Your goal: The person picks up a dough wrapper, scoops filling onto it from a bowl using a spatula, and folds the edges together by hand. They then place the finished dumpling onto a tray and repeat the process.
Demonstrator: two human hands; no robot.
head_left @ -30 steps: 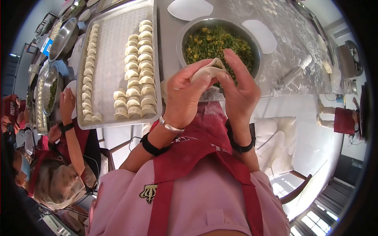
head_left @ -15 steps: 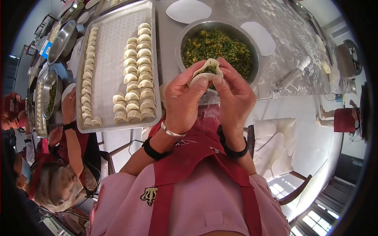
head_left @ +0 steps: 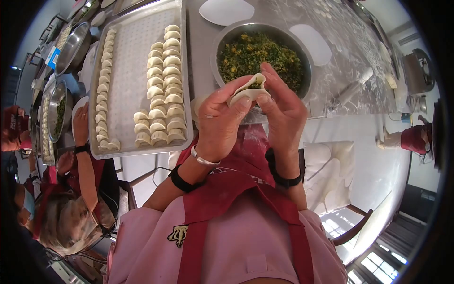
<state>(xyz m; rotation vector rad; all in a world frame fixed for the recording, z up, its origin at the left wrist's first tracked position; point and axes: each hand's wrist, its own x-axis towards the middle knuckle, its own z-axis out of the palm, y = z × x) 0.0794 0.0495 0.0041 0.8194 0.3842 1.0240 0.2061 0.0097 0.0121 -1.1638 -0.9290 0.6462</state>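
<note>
Between my two hands is a dumpling [head_left: 246, 93], a round dough wrapper folded partway around green filling, its top still gaping. My left hand [head_left: 220, 118] pinches its left side, thumb on the near edge. On the right side, my right hand [head_left: 285, 111] grips it with thumb and fingers. Just beyond the hands stands a steel bowl [head_left: 216, 61] of chopped green and yellow filling [head_left: 260, 54]. To the left lies a metal tray [head_left: 135, 61] with rows of folded dumplings [head_left: 172, 80].
White dishes [head_left: 226, 12] lie beside the bowl on the floury table [head_left: 350, 52]. A rolling pin [head_left: 352, 87] rests at right. A co-worker [head_left: 71, 213] sits at left near another filling bowl [head_left: 60, 111]. A cushioned chair [head_left: 328, 175] is at lower right.
My fingers have shifted on the dumpling, bringing its near edge further up and narrowing the opening. Both hands keep hold of it in nearly the same place.
</note>
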